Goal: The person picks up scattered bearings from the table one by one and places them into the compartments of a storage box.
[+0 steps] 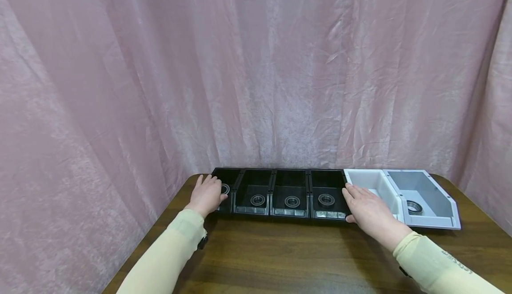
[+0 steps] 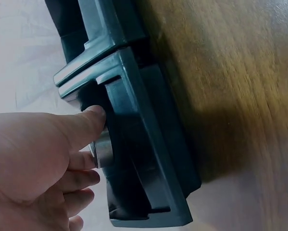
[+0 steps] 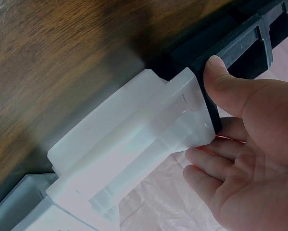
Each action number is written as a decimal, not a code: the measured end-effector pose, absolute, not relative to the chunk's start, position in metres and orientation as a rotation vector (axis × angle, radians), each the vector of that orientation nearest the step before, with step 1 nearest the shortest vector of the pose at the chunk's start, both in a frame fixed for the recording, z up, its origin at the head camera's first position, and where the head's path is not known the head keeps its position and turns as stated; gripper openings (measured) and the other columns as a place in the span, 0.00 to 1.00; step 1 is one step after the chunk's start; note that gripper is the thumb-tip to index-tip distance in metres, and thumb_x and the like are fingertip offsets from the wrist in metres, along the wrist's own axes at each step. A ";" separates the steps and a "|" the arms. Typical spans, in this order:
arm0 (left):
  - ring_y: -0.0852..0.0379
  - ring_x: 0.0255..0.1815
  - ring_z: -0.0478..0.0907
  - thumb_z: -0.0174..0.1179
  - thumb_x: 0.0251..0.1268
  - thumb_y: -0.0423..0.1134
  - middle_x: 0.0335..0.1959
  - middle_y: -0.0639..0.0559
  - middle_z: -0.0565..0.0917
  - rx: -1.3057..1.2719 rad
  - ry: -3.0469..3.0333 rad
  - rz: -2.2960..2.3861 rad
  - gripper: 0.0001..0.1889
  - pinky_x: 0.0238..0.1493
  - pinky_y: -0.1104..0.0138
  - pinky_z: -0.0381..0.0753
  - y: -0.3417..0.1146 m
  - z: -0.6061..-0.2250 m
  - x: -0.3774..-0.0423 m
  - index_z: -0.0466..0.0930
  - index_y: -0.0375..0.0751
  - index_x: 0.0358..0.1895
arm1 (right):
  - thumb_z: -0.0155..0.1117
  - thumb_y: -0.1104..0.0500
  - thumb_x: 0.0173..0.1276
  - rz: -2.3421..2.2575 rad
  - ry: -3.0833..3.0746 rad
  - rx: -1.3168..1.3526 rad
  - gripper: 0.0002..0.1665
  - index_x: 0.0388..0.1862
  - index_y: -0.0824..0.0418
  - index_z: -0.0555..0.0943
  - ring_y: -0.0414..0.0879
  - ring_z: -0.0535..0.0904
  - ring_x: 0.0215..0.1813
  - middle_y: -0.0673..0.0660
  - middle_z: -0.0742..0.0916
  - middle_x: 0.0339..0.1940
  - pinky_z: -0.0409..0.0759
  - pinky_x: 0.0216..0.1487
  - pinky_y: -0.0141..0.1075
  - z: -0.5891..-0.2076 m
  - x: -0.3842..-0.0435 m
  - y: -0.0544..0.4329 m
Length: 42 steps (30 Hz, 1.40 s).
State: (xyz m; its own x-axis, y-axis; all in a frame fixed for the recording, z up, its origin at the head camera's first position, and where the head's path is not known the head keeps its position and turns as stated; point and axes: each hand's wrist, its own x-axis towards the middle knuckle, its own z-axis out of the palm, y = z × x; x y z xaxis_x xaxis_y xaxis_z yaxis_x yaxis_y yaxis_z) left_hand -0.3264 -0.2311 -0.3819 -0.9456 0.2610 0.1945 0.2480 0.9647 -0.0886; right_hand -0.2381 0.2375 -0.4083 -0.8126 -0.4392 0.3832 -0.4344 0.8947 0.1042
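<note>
In the head view, my left hand (image 1: pixel 206 195) is over the leftmost black bin (image 1: pixel 226 172). Its thumb and index finger are on either side of a ball bearing (image 1: pixel 226 189), pinching it; the left wrist view shows this bearing (image 2: pixel 104 150) edge-on above the bin's front lip. My right hand (image 1: pixel 370 212) rests on the side rim of the rightmost black bin (image 1: pixel 328 176), beside the white bin (image 1: pixel 366 178). Its thumb (image 3: pixel 217 65) touches that black bin's front corner in the right wrist view.
Bearings lie in the other black bins, such as one bearing (image 1: pixel 258 200) and another bearing (image 1: pixel 326 200). At the row's right end, a grey bin (image 1: pixel 430 196) holds one more bearing (image 1: pixel 414 207). The bins stand on a wooden table (image 1: pixel 280 249) before a pink curtain (image 1: pixel 276 72).
</note>
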 end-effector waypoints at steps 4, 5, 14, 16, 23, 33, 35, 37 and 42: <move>0.32 0.82 0.68 0.72 0.77 0.47 0.74 0.32 0.79 -0.380 -2.915 0.075 0.29 0.86 0.38 0.55 -0.229 -0.384 -0.329 0.81 0.27 0.69 | 0.89 0.55 0.56 -0.018 -2.651 0.646 0.46 0.66 0.80 0.80 0.71 0.80 0.71 0.78 0.82 0.69 0.78 0.73 0.62 -0.408 -0.238 0.238; 0.31 0.82 0.68 0.72 0.77 0.47 0.74 0.32 0.79 -0.381 -2.916 0.071 0.29 0.85 0.37 0.55 -0.229 -0.385 -0.330 0.81 0.27 0.69 | 0.89 0.55 0.55 -0.018 -2.649 0.646 0.46 0.66 0.80 0.80 0.71 0.80 0.71 0.78 0.82 0.69 0.78 0.73 0.62 -0.408 -0.238 0.238; 0.31 0.82 0.67 0.71 0.78 0.48 0.75 0.32 0.79 -0.358 -2.962 0.056 0.30 0.86 0.36 0.54 -0.229 -0.395 -0.339 0.80 0.27 0.70 | 0.90 0.55 0.55 -0.022 -2.646 0.642 0.47 0.66 0.80 0.80 0.71 0.81 0.71 0.78 0.82 0.69 0.78 0.72 0.62 -0.409 -0.239 0.239; 0.32 0.82 0.68 0.71 0.78 0.47 0.74 0.33 0.80 -0.370 -2.961 0.061 0.29 0.85 0.36 0.55 -0.229 -0.396 -0.340 0.81 0.28 0.69 | 0.90 0.55 0.55 -0.024 -2.644 0.642 0.47 0.66 0.80 0.80 0.71 0.81 0.71 0.78 0.82 0.69 0.78 0.72 0.62 -0.409 -0.239 0.238; 0.32 0.80 0.70 0.71 0.77 0.42 0.72 0.33 0.81 -0.394 -2.968 0.054 0.25 0.84 0.36 0.57 -0.227 -0.399 -0.340 0.82 0.29 0.67 | 0.90 0.55 0.55 -0.025 -2.650 0.639 0.47 0.66 0.80 0.80 0.71 0.81 0.71 0.78 0.83 0.68 0.78 0.72 0.61 -0.408 -0.238 0.238; 0.33 0.79 0.73 0.71 0.77 0.41 0.69 0.36 0.84 -0.385 -2.978 0.078 0.22 0.84 0.35 0.56 -0.225 -0.401 -0.344 0.85 0.31 0.65 | 0.89 0.55 0.56 -0.022 -2.667 0.627 0.47 0.67 0.80 0.80 0.72 0.80 0.71 0.78 0.82 0.69 0.78 0.73 0.62 -0.408 -0.239 0.237; 0.33 0.77 0.74 0.72 0.77 0.42 0.67 0.38 0.86 -0.377 -2.989 0.089 0.20 0.84 0.34 0.56 -0.225 -0.402 -0.345 0.86 0.33 0.63 | 0.89 0.55 0.56 -0.014 -2.672 0.627 0.47 0.67 0.80 0.80 0.72 0.80 0.72 0.78 0.82 0.70 0.78 0.73 0.62 -0.408 -0.239 0.236; 0.34 0.75 0.76 0.72 0.76 0.42 0.65 0.39 0.87 -0.366 -3.004 0.099 0.18 0.83 0.34 0.56 -0.224 -0.401 -0.344 0.88 0.34 0.60 | 0.89 0.55 0.56 -0.010 -2.670 0.632 0.47 0.67 0.80 0.79 0.72 0.80 0.72 0.79 0.82 0.70 0.78 0.73 0.62 -0.408 -0.240 0.237; 0.35 0.68 0.80 0.72 0.76 0.41 0.56 0.43 0.91 -0.355 -3.050 0.104 0.09 0.82 0.32 0.56 -0.224 -0.406 -0.355 0.92 0.41 0.49 | 0.89 0.56 0.56 -0.020 -2.660 0.647 0.46 0.67 0.80 0.80 0.72 0.80 0.71 0.79 0.82 0.69 0.78 0.73 0.62 -0.408 -0.241 0.239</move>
